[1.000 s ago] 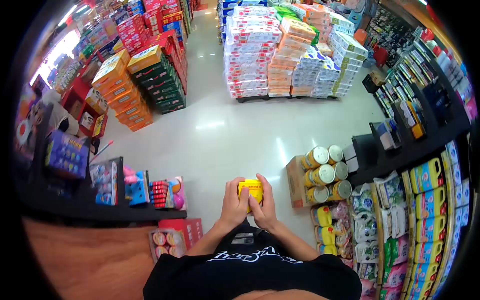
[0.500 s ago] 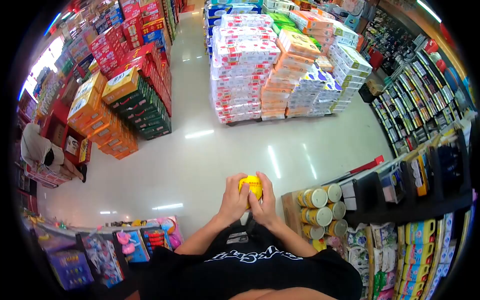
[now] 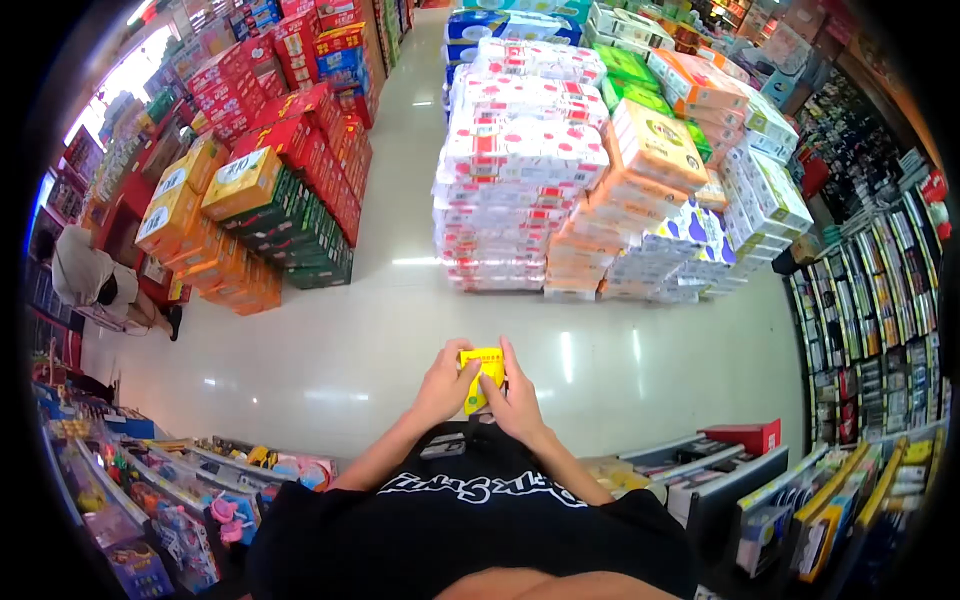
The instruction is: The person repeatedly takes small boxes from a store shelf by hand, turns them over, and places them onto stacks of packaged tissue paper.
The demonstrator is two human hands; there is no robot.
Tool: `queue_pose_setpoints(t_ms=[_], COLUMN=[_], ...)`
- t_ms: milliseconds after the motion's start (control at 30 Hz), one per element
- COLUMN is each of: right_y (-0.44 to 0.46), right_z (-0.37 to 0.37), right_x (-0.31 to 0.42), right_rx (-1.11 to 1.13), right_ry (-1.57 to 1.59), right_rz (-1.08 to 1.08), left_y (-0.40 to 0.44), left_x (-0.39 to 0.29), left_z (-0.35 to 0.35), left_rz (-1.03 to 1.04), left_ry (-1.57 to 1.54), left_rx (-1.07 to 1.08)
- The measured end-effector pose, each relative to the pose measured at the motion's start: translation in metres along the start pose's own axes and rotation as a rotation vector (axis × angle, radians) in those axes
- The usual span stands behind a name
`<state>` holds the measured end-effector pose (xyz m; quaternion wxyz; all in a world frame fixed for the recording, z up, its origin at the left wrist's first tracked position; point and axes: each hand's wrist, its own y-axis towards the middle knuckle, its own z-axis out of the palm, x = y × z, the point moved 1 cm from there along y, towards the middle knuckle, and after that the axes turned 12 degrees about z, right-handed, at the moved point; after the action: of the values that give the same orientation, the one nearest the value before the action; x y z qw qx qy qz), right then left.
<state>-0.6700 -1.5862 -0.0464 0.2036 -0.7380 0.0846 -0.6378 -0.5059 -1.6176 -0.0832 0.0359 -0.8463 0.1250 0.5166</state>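
A small yellow packet [image 3: 484, 362] with printing along its top edge is held in front of my chest, over the aisle floor. My left hand [image 3: 441, 384] grips its left side, thumb against the front. From the right, my right hand [image 3: 514, 400] closes on it, the thumb across its face and the fingers largely behind. What the packet contains cannot be seen. A grey, card-like item [image 3: 444, 446] lies against my black shirt, below the hands.
Wrapped paper packs [image 3: 520, 150] are piled high ahead. Orange boxes [image 3: 215, 260] and green boxes [image 3: 300, 230] stand at left, near a person [image 3: 95, 280] in light clothes. Shelves [image 3: 870, 320] line the right; a toy rack [image 3: 170, 500] is at lower left.
The view has moved forward, so the paper packs look nearer and the cans at right have left view. The yellow packet has turned in my hands, showing a flatter face.
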Motion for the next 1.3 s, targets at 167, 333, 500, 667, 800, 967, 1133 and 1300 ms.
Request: queue_pose_setpoints(t_ms=[167, 333, 500, 667, 800, 967, 1133, 1300], right_y=[0.116, 0.16, 0.236, 0.315, 0.365, 0.399, 0.435, 0.491], right_z=[-0.076, -0.136, -0.187, -0.251, -0.32, -0.447, -0.594, -0.695], right_x=[-0.015, 0.021, 0.023, 0.046, 0.083, 0.122, 0.126, 0.108], right_rx=[-0.348, -0.367, -0.489, -0.423, -0.49, -0.679, -0.908, -0.593], right_ry=[-0.102, -0.126, 0.01, -0.078, -0.362, -0.368, -0.223, 0.018], right_rz=[-0.343, -0.185, -0.283, -0.112, -0.1, -0.061, 0.035, 0.274], left_y=[0.155, 0.237, 0.33, 0.454, 0.564, 0.664, 0.712, 0.723], left_x=[-0.014, -0.018, -0.003, 0.026, 0.019, 0.028, 0.013, 0.016], left_z=[0.027, 0.052, 0.096, 0.139, 0.155, 0.178, 0.186, 0.206], left_rz=[-0.002, 0.014, 0.059, 0.031, 0.035, 0.048, 0.021, -0.036], left_ry=[-0.16, -0.317, -0.576, -0.564, -0.533, -0.282, -0.031, 0.081], left_rx=[-0.123, -0.138, -0.1, -0.134, -0.182, -0.282, -0.271, -0.372])
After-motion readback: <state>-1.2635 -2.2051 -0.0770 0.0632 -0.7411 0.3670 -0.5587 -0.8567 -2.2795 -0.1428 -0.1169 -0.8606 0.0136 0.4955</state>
